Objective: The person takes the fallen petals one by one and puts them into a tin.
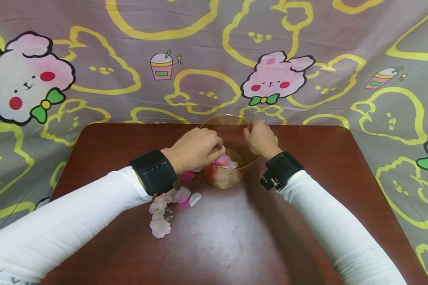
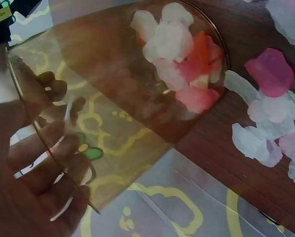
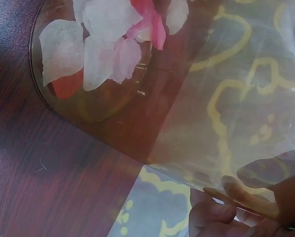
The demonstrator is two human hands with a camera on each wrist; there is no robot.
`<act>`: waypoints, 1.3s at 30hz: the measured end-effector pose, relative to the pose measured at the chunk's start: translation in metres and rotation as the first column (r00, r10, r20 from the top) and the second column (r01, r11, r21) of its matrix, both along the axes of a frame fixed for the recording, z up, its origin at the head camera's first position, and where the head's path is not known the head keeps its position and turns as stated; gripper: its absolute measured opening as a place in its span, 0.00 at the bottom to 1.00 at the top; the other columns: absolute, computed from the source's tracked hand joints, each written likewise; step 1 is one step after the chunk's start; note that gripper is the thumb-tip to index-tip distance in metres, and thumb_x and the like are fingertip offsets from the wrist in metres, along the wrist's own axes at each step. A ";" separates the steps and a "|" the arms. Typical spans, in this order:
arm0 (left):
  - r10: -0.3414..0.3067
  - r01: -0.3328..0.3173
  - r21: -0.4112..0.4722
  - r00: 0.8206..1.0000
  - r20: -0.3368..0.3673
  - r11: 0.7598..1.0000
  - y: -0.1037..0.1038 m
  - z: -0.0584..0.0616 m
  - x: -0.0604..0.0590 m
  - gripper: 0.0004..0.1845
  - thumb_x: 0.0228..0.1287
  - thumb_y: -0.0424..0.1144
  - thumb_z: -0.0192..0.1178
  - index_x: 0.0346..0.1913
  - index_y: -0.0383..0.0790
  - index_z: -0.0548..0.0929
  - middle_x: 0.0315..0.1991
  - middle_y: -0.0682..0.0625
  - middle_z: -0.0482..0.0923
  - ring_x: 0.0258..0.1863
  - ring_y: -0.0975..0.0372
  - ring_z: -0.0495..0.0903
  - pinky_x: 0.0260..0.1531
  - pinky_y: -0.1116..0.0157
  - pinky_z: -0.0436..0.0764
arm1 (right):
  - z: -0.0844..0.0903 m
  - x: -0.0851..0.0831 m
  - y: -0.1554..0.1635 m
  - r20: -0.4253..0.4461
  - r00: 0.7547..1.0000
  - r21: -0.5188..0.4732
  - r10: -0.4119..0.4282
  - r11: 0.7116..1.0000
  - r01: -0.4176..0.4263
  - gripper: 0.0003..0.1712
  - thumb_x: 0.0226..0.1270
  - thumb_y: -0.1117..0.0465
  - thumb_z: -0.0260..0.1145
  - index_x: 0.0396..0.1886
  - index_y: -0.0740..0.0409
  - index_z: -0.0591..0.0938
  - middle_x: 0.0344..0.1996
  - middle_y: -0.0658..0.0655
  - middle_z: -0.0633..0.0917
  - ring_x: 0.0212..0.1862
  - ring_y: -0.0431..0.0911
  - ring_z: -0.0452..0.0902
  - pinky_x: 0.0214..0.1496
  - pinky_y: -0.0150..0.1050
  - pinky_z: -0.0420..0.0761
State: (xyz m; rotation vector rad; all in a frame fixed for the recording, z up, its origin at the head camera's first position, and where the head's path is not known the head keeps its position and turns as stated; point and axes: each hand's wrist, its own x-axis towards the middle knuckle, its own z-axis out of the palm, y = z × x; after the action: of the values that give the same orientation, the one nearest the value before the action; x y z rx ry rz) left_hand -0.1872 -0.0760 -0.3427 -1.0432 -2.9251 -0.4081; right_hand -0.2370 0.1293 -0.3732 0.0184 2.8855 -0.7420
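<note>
A clear amber-tinted plastic cup [image 1: 225, 180] stands at the middle of the brown table [image 1: 242, 237], holding pink, white and red fabric petals [image 1: 224, 161]. My left hand [image 1: 196, 148] reaches over the cup's near-left rim, its fingers curled down onto petals at the mouth. My right hand [image 1: 260, 138] pinches the right side of the rim. Loose petals [image 1: 171, 200] lie on the table under my left wrist. The left wrist view shows the cup [image 2: 113, 98], its petals [image 2: 182, 49] and loose petals [image 2: 271, 113]. In the right wrist view my fingers [image 3: 211, 215] grip the cup's [image 3: 211, 98] rim.
A cartoon-printed cloth [image 1: 207, 59] hangs behind the table and drapes down round its sides. The table's back edge runs just behind the cup. Both forearms in white sleeves with black wrist bands stretch across the table's front half.
</note>
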 end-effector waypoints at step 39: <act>0.429 -0.408 -0.131 0.860 0.275 0.903 -0.154 -0.102 0.018 0.22 0.59 0.42 0.72 0.52 0.32 0.83 0.44 0.38 0.83 0.39 0.51 0.78 0.44 0.47 0.81 | 0.000 0.001 -0.002 -0.027 1.000 0.016 0.010 1.000 -0.010 0.14 0.78 0.51 0.53 0.38 0.56 0.74 0.29 0.55 0.75 0.35 0.52 0.75 0.33 0.44 0.67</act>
State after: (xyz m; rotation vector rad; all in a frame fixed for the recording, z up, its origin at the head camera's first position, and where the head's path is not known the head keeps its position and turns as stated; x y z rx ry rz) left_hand -0.1690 -0.2299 -0.4451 -0.3360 -3.3285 -0.4857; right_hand -0.2359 0.1277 -0.3732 -0.0039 2.9145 -0.7230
